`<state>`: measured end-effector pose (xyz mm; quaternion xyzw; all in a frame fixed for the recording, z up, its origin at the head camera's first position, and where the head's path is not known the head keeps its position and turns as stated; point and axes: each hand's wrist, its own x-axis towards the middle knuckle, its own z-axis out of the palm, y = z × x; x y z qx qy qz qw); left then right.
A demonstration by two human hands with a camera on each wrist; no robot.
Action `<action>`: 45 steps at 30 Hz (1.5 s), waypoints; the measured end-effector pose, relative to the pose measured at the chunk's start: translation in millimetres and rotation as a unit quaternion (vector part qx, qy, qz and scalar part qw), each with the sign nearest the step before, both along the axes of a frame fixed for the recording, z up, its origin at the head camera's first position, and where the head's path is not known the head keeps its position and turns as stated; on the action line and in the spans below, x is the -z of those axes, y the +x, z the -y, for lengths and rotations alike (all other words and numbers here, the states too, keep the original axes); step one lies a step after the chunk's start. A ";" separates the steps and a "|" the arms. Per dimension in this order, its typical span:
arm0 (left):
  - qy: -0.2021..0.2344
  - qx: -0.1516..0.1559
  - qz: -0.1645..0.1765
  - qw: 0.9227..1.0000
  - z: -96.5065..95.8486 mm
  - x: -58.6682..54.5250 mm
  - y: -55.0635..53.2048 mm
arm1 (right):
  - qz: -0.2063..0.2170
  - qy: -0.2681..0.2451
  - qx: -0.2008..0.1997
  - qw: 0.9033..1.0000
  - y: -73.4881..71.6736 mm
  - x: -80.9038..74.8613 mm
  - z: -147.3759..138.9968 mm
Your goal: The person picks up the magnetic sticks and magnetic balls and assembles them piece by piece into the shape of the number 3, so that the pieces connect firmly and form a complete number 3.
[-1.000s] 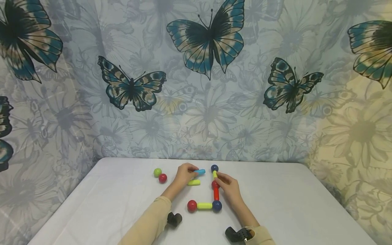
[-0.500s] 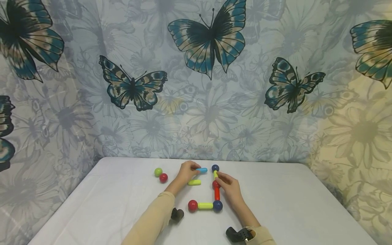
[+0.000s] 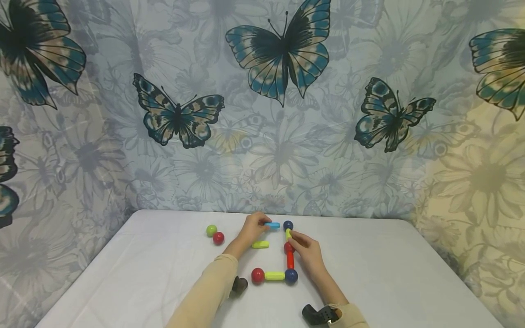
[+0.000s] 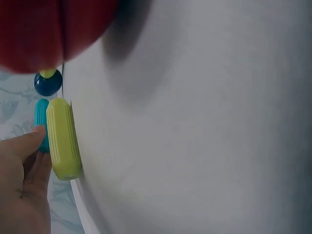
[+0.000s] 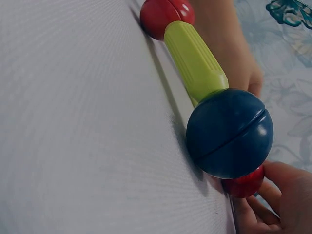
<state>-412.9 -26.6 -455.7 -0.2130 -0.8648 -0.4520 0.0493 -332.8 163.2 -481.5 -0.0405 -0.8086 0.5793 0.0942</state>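
My left hand [image 3: 251, 229] pinches a light blue rod [image 3: 272, 225] by its left end. The rod's other end points at a dark blue ball [image 3: 288, 225], with a small gap between. My right hand [image 3: 310, 255] pinches the yellow-green rod [image 3: 288, 233] below that ball, close to the red ball [image 3: 288, 247]. From there a red rod [image 3: 290, 260] runs down to a near dark blue ball [image 5: 230, 134]. Another yellow-green rod [image 3: 274, 276] joins that to a red ball [image 3: 258, 276] on the left. The right fingertips are partly hidden in the right wrist view.
A loose yellow-green rod [image 4: 63, 141] lies beside my left hand. Farther left, a green ball [image 3: 211, 230] and a red ball [image 3: 218, 238] sit side by side on the white table [image 3: 123, 282]. Patterned butterfly cloth [image 3: 283, 173] hangs behind the table.
My left hand has moved away from me and slightly right with the light blue rod, which now lies level, nearer the far dark blue ball. My right hand stays put.
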 end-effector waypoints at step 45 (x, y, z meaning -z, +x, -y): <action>0.003 0.012 -0.038 0.999 -13.8 3.2 -1.9 | -0.002 -0.004 -0.005 1.000 3.3 -3.6 1.0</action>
